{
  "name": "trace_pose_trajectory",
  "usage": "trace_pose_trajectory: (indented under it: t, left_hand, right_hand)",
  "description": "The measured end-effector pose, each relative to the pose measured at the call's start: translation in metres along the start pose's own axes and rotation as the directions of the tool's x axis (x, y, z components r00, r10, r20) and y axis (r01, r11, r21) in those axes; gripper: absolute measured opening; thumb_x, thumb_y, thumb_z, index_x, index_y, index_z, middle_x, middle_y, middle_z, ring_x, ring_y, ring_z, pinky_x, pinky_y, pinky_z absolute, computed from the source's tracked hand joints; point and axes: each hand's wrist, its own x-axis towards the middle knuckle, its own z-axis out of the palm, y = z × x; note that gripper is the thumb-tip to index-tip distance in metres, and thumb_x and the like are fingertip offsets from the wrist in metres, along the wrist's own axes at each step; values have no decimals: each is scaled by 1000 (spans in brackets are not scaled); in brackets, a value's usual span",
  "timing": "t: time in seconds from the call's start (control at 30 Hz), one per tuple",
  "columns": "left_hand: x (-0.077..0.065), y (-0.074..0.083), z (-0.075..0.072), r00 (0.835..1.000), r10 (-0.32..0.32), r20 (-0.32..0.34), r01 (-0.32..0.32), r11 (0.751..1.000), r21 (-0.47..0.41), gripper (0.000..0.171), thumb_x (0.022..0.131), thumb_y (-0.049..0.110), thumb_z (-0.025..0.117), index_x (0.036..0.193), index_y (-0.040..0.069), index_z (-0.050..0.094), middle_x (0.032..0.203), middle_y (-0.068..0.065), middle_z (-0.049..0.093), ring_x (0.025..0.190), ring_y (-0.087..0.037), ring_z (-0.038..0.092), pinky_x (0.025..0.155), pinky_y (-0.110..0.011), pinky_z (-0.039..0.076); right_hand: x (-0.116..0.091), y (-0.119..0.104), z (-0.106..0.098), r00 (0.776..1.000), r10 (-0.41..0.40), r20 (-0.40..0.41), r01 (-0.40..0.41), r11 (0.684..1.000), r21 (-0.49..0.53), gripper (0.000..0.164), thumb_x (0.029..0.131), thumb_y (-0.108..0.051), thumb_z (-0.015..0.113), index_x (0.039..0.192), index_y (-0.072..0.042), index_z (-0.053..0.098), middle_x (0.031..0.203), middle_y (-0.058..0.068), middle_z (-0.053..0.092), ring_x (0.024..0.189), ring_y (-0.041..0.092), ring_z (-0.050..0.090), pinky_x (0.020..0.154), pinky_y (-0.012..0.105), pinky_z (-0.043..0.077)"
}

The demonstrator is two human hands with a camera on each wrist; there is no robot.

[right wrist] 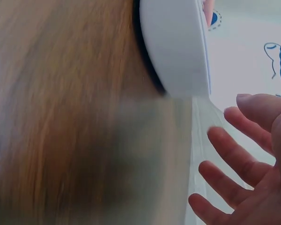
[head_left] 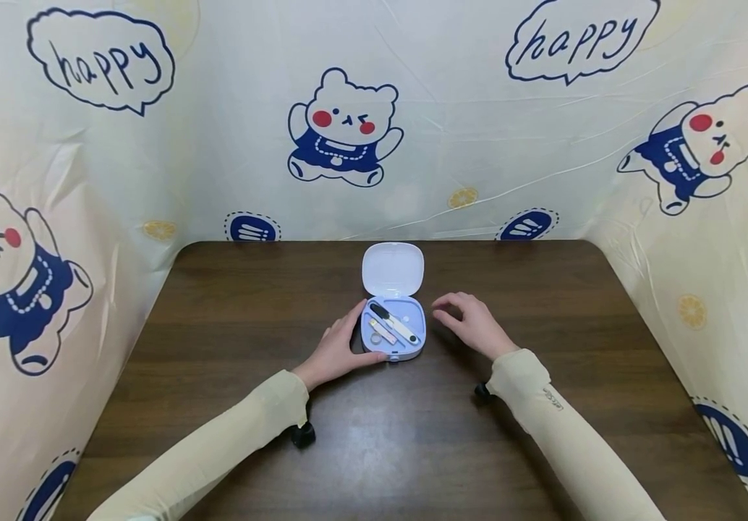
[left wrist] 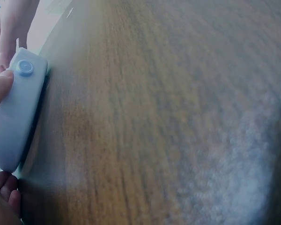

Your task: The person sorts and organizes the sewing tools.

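Note:
A small pale-blue case (head_left: 418, 352) stands on the table with its whitish lid (head_left: 393, 269) tipped up at the back. My left hand (head_left: 335, 353) grips its left side, thumb along the front beside a round button (left wrist: 25, 68) and fingers around the far left corner. Inside the case lie a slim white-and-black stick-like tool (head_left: 401, 324), a small pink-and-yellow strip (head_left: 383, 331) and a ring-shaped piece (head_left: 376, 338). Just right of the case hovers my right hand (head_left: 474, 323), fingers loosely bent and apart, holding nothing.
The dark wooden table (head_left: 250, 289) extends around the case on all sides. A pale curtain (head_left: 432, 130) printed with bears rises along its back and sides. Dark wrist-camera mounts (head_left: 304, 434) hang under both sleeves.

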Motion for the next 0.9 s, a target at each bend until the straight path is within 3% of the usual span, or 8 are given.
trace_pose_trajectory:
  t: [0.6, 0.9]
  left_hand:
    - [1, -1, 0, 1000, 1, 4, -1, 1000, 9, 117, 81, 62, 82, 169, 22, 14, 171, -2, 28, 152, -30, 31, 122, -58, 20]
    - [1, -3, 1, 1000, 11, -5, -11, 1000, 6, 117, 82, 61, 82, 169, 22, 15, 170, -2, 28, 152, -30, 32, 122, -59, 19]
  right_hand:
    - [-32, 42, -39, 997, -4, 81, 12, 995, -99, 18, 98, -15, 73, 114, -9, 79, 112, 8, 76, 109, 32, 63, 101, 57, 47]
    - [-44, 64, -51, 985, -7, 172, 29, 991, -127, 11, 97, -13, 74, 106, -10, 79, 99, 0, 76, 94, 20, 65, 87, 46, 53]
